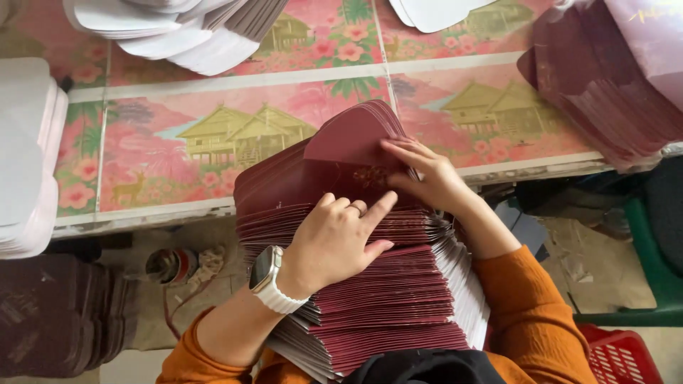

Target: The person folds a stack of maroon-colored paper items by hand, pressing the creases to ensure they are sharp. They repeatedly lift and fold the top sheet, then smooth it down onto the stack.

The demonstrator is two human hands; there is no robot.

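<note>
Left hand [334,238], fingers loosely curled, presses fanned stack of maroon paper envelopes [370,299]; right hand [427,178] pinches top raised flap [352,139], seemingly mid-fold. Folding down calls for steady stack.

Just one head-mounted view, looking steeply down from close above at a lap-held stack of maroon envelopes [356,284], with a patterned table [213,135] straight ahead. No second view for overlap.

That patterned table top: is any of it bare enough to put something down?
Yes: the table's middle strip lies bare, bordered by white stacks above, white pile left and maroon envelope stack below. The right end is crowded with maroon sheets. Both hands, left hand, right hand, press the envelopes.
</note>
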